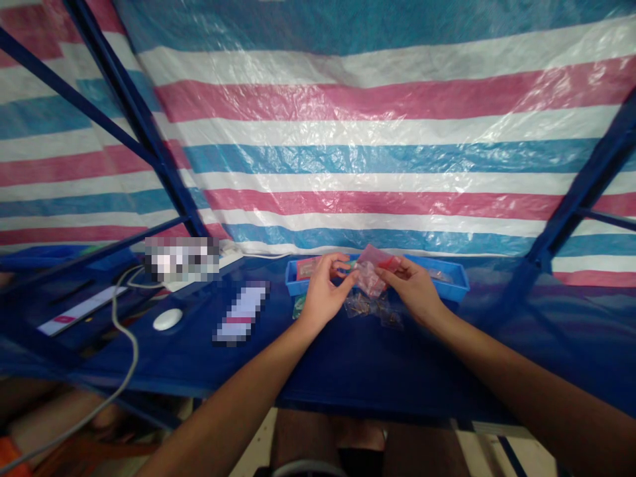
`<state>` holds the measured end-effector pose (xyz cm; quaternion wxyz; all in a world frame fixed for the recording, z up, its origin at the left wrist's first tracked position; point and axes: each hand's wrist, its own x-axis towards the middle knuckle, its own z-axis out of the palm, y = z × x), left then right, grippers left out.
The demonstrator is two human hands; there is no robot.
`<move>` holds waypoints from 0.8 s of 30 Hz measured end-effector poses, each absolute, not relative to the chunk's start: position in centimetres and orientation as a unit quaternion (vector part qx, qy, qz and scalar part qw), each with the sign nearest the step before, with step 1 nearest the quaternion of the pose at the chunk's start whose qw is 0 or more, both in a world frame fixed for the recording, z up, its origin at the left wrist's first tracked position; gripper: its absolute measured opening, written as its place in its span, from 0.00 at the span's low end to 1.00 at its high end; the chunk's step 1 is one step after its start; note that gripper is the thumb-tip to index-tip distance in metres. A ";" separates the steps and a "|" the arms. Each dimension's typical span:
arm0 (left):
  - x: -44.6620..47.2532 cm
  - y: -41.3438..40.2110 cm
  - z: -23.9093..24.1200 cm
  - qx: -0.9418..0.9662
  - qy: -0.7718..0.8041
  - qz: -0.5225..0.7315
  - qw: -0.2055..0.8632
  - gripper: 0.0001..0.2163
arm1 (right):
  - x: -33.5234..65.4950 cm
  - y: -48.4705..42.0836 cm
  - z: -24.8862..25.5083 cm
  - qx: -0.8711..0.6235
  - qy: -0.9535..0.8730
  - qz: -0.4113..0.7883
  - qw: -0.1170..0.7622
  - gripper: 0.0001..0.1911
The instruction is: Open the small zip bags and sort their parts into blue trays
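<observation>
My right hand is closed, its thumb and fingers pinching a reddish clear plastic bag above the table. Curved around empty space, my left hand has its thumb and fingers apart; the thumb tip is close to the bag's left edge, and I cannot tell whether it touches. Below the bag lie several small clear packets with what look like small metal pieces inside. Behind my left hand stands a blue tray with a red item in it. Another blue tray, holding clear packets, is beyond my right hand.
On the blue table to the left are a phone, a white mouse-like object and a white cable. Blue metal posts frame a striped plastic sheet behind. Part of another person shows at lower left.
</observation>
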<state>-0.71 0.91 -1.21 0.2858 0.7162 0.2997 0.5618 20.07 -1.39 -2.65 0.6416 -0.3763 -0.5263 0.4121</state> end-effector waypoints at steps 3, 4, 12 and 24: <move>-0.8 0.0 -0.6 0.788 0.277 0.520 0.180 0.12 | 19.9 -1.7 -2.5 -0.369 -0.521 0.406 0.654 0.16; -0.7 -0.3 -0.3 0.806 0.265 0.501 0.170 0.15 | 19.8 -1.9 -2.4 -0.358 -0.529 0.418 0.646 0.15; -1.0 -0.1 -0.8 0.790 0.346 0.458 0.218 0.14 | 19.3 -3.0 -1.3 -0.344 -0.557 0.426 0.624 0.16; -0.3 0.3 -1.5 0.719 0.271 0.444 0.460 0.20 | 19.9 -2.3 -1.8 -0.370 -0.540 0.433 0.619 0.14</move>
